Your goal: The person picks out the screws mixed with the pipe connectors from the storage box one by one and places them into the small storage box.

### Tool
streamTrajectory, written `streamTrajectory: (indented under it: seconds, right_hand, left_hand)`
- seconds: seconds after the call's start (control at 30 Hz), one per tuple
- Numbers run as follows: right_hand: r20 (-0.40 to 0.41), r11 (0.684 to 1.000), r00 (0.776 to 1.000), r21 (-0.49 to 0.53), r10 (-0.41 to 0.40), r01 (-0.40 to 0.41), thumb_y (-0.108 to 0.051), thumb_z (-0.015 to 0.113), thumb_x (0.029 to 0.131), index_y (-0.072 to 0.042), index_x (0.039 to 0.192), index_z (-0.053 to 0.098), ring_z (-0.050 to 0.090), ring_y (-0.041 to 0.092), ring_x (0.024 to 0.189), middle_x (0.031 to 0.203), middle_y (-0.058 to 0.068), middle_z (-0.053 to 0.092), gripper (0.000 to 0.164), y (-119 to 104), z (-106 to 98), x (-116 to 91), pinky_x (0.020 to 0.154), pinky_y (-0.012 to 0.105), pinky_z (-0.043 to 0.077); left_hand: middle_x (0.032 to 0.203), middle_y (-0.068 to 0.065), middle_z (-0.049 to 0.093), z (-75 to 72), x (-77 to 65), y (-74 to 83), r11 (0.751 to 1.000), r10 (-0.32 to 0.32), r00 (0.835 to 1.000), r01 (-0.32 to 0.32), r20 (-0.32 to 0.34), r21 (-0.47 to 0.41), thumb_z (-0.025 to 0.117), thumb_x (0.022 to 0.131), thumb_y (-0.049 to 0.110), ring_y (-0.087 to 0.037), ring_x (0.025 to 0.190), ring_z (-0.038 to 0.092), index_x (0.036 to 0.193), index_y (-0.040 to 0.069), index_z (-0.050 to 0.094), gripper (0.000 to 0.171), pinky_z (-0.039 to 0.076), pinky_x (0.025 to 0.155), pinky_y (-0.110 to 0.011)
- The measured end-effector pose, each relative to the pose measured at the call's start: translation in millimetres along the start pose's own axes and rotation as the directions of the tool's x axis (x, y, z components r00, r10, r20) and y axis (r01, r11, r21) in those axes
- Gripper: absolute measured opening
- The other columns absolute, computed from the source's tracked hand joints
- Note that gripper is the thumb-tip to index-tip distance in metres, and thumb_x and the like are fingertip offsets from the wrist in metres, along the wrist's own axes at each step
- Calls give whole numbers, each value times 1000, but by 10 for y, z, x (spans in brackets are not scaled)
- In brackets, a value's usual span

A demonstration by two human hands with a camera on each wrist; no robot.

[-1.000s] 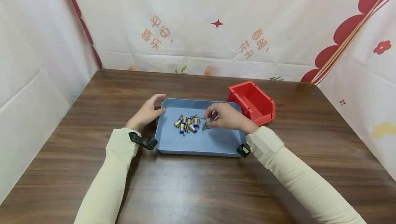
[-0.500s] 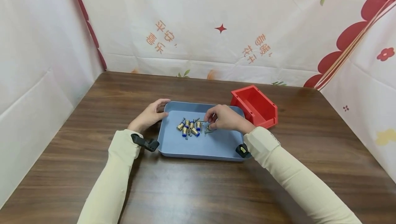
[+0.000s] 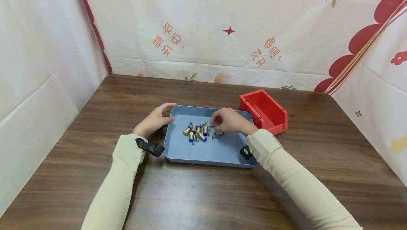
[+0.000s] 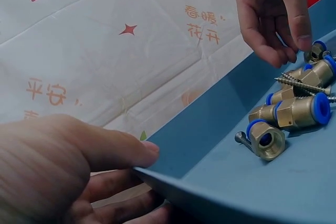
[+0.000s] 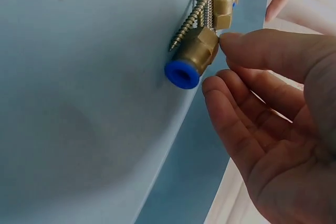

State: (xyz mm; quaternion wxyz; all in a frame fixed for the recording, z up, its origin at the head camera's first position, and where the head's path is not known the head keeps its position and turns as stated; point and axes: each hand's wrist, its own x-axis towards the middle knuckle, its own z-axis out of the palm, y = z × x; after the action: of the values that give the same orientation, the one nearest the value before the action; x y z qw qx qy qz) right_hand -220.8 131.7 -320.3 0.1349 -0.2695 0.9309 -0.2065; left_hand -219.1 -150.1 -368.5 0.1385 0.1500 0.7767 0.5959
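On smooth blue tray (image 3: 206, 152): faceted brassy fittings (image 5: 195, 51), threaded screws (image 5: 192, 20); right fingers (image 5: 228, 116) alongside.

The counter (image 3: 184, 194) is dark brown with a streaky wood grain, glossy enough to catch a pale sheen at the tray's 6 to 7 o'clock. A shallow blue-grey tray (image 3: 206, 154) lies flat near its middle, long sides at 12 and 6. A red bin (image 3: 251, 110) sits slantwise right beside the tray's 2 o'clock corner.
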Motion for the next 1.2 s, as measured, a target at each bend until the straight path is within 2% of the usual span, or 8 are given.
streamTrajectory:
  seconds: [0.27, 0.6, 1.2]
  right_hand:
    - [-11, 1000, 1000, -10, -10, 10, -6, 73, 80, -6, 97, 71, 58, 18, 80, 90, 7, 68, 16, 12, 36, 76, 76, 30, 55]
    - [-3, 999, 1000, -18, 27, -27, -6, 75, 80, -6, 98, 71, 58, 19, 81, 92, 8, 68, 18, 22, 63, 143, 78, 31, 55]
    - [20, 1000, 999, -4, 26, -26, -5, 73, 80, -6, 96, 71, 56, 19, 80, 89, 7, 66, 16, 82, 120, 224, 75, 28, 52]
  left_hand:
    - [152, -23, 29, 5, -11, -2, 1000, -9, 1000, 9, -1, 15, 50, 94, -3, -40, 138, 31, 146, -3, 28, 56, 35, 109, -53]
    - [152, -23, 28, -4, -11, 3, 1000, -4, 1000, 4, -2, 24, 50, 95, -2, -40, 138, 31, 147, -3, 27, 57, 34, 109, -53]
    - [151, -25, 29, -12, 3, -11, 1000, 5, 1000, -5, 10, 7, 50, 95, -1, -41, 137, 33, 147, -4, 25, 57, 35, 108, -54]
